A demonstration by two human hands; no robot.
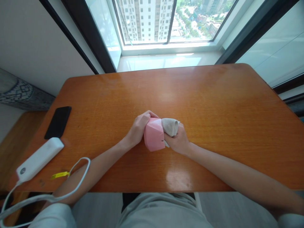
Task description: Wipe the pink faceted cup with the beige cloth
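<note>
Two inward-slanting arms (pixel 109 160), left hand (pixel 139 128) holding box (pixel 154 135), right hand (pixel 179 141) gripping cloth (pixel 170 126)

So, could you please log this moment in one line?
left hand: holds pink faceted object | right hand: holds gray cloth against it

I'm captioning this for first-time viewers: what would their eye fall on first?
Probably the pink faceted object in the left hand near the picture's centre, with the right hand holding a gray cloth at its side. Next, the bright window beyond the wooden table, then the black phone and white device on the table's left side.
</note>
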